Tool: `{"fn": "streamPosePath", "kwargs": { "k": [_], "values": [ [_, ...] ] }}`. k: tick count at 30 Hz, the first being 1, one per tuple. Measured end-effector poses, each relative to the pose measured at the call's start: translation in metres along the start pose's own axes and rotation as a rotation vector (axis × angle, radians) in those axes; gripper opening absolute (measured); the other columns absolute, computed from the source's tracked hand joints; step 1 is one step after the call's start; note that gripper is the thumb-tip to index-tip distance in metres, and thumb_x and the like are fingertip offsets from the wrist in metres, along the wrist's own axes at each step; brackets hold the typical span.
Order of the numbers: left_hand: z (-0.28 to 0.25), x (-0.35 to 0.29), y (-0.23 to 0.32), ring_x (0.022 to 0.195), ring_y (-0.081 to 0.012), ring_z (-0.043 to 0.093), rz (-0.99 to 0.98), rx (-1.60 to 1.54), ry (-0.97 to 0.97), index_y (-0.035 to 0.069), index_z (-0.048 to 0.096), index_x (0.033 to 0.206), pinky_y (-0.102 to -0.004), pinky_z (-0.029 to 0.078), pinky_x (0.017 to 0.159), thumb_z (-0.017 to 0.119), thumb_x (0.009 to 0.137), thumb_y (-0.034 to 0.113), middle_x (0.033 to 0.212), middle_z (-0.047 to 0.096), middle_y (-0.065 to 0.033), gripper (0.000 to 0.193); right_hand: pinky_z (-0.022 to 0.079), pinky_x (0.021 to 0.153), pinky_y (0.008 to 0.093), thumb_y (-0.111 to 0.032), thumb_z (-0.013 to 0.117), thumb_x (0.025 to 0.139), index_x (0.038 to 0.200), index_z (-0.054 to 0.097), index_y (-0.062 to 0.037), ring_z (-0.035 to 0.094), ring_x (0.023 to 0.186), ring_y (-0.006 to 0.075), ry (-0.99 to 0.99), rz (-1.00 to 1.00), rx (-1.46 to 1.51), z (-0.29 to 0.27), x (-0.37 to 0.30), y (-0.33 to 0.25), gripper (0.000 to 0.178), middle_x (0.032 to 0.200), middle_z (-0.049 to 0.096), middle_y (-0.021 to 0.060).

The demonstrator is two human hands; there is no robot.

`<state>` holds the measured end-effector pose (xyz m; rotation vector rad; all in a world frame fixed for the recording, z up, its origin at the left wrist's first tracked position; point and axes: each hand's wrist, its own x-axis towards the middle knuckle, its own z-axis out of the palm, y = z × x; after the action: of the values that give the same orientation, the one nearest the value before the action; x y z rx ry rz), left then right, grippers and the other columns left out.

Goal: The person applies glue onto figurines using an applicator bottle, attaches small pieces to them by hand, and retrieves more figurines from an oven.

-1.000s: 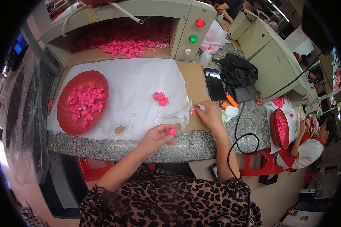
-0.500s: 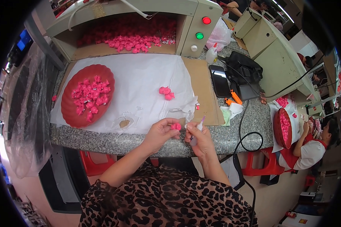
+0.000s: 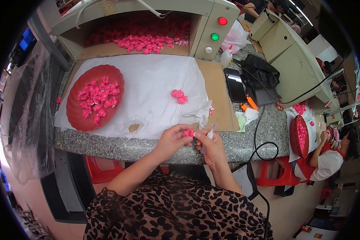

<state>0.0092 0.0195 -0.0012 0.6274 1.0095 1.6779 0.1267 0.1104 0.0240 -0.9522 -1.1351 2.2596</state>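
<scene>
Between the thumb and fingers of my left hand [image 3: 172,138] is a small pink plastic figure piece [image 3: 188,133]. My right hand [image 3: 212,147] grips a slim whitish glue bottle [image 3: 209,137] with a purple needle tip pointing up and away. Its thumb and forefinger meet the right side of the pink piece, at a small white bit too tiny to name. Both hands are close together above the front edge of the table. Just beyond them, a pink figure [image 3: 180,96] lies on the white paper [image 3: 148,86].
A red scalloped bowl [image 3: 72,105] of pink pieces stands at left. Behind is a grey machine [image 3: 206,34] with many pieces inside its opening. At right are a phone [image 3: 235,85], a black bag [image 3: 260,74], orange clips [image 3: 250,103] and a looping black cable [image 3: 255,150]. A co-worker [image 3: 326,158] sits far right.
My right thumb and forefinger have come up against the pink piece; a small gap lay between them before. The whole view has shifted slightly.
</scene>
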Motion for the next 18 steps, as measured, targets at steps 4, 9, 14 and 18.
{"fn": "streamPosePath", "kwargs": {
  "k": [4,9,14,18],
  "values": [
    [0.0,-0.001,-0.001,0.08,-0.0121,0.054,-0.005,0.019,0.006,-0.001,0.046,0.105,-0.0239,0.048,0.067,0.052,0.078,-0.005,0.092,0.055,-0.0075,0.027,0.037,0.047,0.0174,-0.012,0.065,0.073,0.084,0.058,-0.0015,0.047,0.054,0.0054,0.017,-0.065,-0.112,0.003,-0.001,0.0,0.017,0.066,0.055,0.0003],
    [-0.005,0.0,-0.005,0.078,-0.0122,0.055,0.016,0.025,-0.013,-0.001,0.047,0.103,-0.0223,0.047,0.064,0.052,0.078,-0.004,0.094,0.056,-0.0081,0.026,0.036,0.045,0.0171,-0.012,0.065,0.073,0.09,0.056,-0.0015,0.046,0.052,0.005,0.01,-0.016,-0.127,0.003,0.001,-0.002,0.021,0.065,0.054,-0.0005],
    [0.001,-0.001,-0.001,0.077,-0.0133,0.056,0.053,0.067,-0.014,-0.003,0.048,0.101,-0.0235,0.048,0.062,0.055,0.076,-0.005,0.095,0.055,-0.0096,0.026,0.036,0.044,0.0172,-0.013,0.064,0.075,0.094,0.055,-0.0011,0.045,0.051,0.005,-0.117,0.197,-0.098,-0.005,0.006,-0.01,0.024,0.064,0.053,-0.0009],
    [0.003,-0.003,0.001,0.077,-0.0139,0.056,0.115,0.074,-0.02,-0.002,0.049,0.101,-0.0234,0.048,0.06,0.055,0.076,-0.004,0.098,0.054,-0.0105,0.026,0.036,0.044,0.0173,-0.015,0.063,0.075,0.093,0.056,-0.0018,0.045,0.05,0.0053,-0.122,0.199,-0.12,-0.002,0.004,-0.012,0.024,0.062,0.052,-0.001]
  ]
}}
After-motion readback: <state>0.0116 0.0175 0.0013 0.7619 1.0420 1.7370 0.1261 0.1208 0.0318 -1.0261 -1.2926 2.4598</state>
